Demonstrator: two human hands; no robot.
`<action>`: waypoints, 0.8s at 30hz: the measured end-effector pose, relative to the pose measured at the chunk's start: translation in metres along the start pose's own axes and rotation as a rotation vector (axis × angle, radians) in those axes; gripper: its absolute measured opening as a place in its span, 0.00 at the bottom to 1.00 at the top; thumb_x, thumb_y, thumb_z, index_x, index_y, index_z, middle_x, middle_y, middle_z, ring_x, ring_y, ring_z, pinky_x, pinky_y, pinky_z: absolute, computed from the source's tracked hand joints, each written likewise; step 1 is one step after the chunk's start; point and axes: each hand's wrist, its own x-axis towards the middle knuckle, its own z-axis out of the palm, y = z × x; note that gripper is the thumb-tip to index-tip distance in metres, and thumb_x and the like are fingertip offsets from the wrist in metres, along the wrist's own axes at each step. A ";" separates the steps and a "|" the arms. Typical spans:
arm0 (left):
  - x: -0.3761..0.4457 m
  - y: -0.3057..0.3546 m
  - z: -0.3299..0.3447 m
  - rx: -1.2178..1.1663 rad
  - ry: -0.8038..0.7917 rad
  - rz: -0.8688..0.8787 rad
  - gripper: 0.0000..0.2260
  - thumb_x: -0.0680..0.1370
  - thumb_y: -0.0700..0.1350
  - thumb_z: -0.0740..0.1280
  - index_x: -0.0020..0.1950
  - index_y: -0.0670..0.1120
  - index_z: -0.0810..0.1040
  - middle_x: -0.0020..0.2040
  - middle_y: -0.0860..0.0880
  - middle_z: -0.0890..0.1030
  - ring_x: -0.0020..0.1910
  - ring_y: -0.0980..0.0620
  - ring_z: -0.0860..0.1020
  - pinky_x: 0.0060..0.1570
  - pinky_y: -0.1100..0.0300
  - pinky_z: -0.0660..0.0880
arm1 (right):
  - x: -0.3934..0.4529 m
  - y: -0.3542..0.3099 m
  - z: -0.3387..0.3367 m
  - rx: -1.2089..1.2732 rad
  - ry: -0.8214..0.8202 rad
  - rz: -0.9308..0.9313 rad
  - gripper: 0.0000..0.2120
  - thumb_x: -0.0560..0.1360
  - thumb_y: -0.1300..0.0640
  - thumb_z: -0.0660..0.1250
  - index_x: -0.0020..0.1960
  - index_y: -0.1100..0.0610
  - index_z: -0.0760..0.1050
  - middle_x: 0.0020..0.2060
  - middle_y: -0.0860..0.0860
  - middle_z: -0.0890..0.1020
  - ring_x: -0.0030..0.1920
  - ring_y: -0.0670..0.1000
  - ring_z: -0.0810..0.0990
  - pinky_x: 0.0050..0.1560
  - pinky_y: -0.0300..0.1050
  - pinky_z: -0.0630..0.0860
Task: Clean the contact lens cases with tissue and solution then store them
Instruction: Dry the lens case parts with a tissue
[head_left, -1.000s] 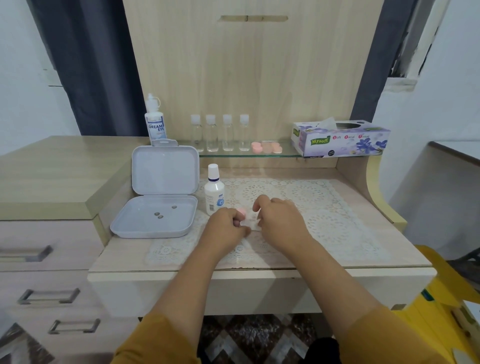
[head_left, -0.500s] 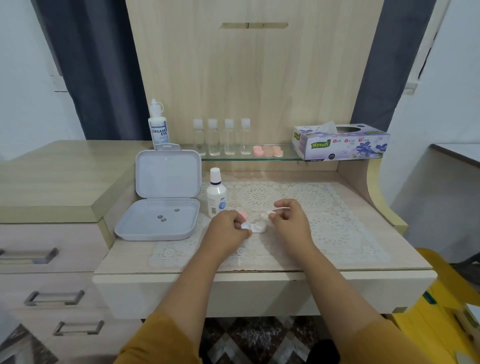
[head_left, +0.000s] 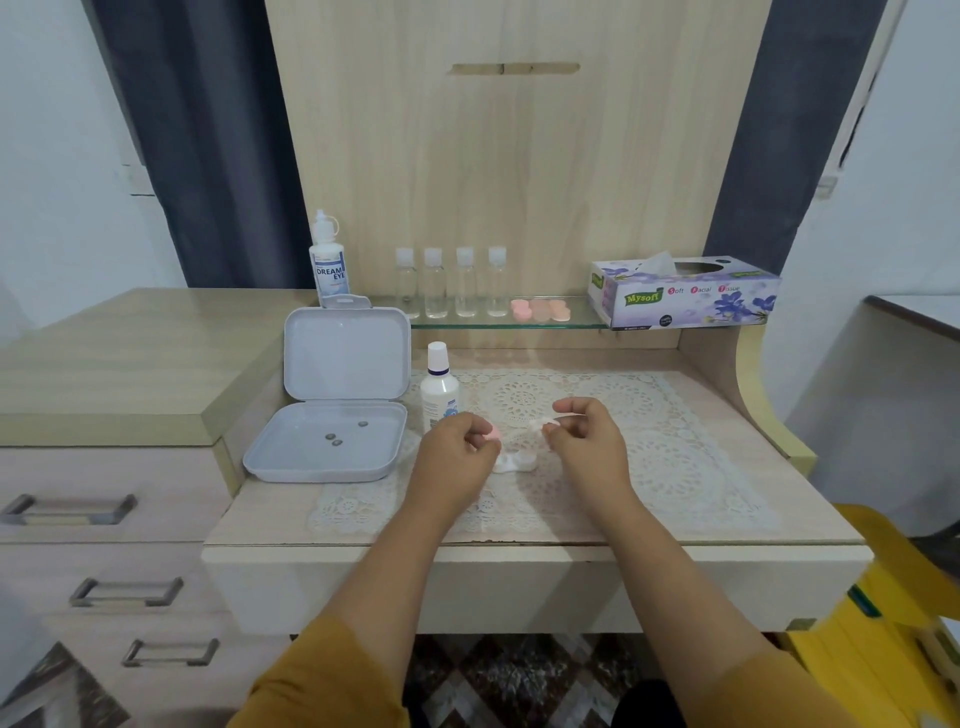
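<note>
Desk (head_left: 727, 415) of pale wood fills our view, with a lace mat (head_left: 649, 457) spread over its top and a glass shelf (head_left: 483, 325) along the back panel. At the right end of that shelf we see a purple tissue box (head_left: 685, 296) with a tissue sticking out of its slot. On the desk, left of the mat, sits a grey storage box (head_left: 337, 410), its lid standing open and three small dark bits lying on its floor. Behind the box's lid stands a solution bottle labelled "Dream Eye" (head_left: 328, 265), and four small clear bottles (head_left: 449, 283) line up beside it on the shelf. A smaller white bottle (head_left: 439, 387) stands upright on the mat, just beside the box.

Our left hand (head_left: 457, 457) is curled around a pink cap (head_left: 492, 432), gripping it at the fingertips. Our right hand (head_left: 587, 441) pinches a small white cap (head_left: 537, 426) between thumb and forefinger, lifted off the mat. Between and just below the two hands lies the white contact lens case (head_left: 514, 463), resting on the mat; the left hand hides its left edge. More pink lens cases (head_left: 540, 310) sit on the shelf between the clear bottles and the tissue box.
</note>
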 end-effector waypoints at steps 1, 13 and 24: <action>-0.001 0.002 -0.001 -0.024 0.035 0.007 0.03 0.76 0.40 0.67 0.46 0.44 0.80 0.40 0.53 0.78 0.37 0.57 0.74 0.39 0.68 0.70 | -0.001 0.000 0.002 -0.001 -0.006 0.000 0.09 0.77 0.63 0.65 0.51 0.50 0.74 0.41 0.50 0.78 0.41 0.48 0.78 0.39 0.33 0.73; -0.004 0.005 -0.053 -0.155 0.110 -0.111 0.08 0.75 0.40 0.68 0.36 0.45 0.80 0.35 0.51 0.81 0.34 0.55 0.75 0.39 0.62 0.72 | -0.025 -0.015 0.042 0.023 -0.143 -0.012 0.04 0.74 0.62 0.70 0.46 0.54 0.81 0.37 0.49 0.84 0.37 0.44 0.81 0.39 0.37 0.78; -0.051 -0.036 -0.139 -0.106 0.281 -0.109 0.07 0.73 0.38 0.68 0.35 0.45 0.81 0.33 0.52 0.81 0.32 0.61 0.75 0.38 0.64 0.73 | -0.075 -0.035 0.122 0.052 -0.380 -0.052 0.04 0.73 0.63 0.70 0.44 0.55 0.81 0.34 0.49 0.83 0.36 0.45 0.81 0.40 0.40 0.79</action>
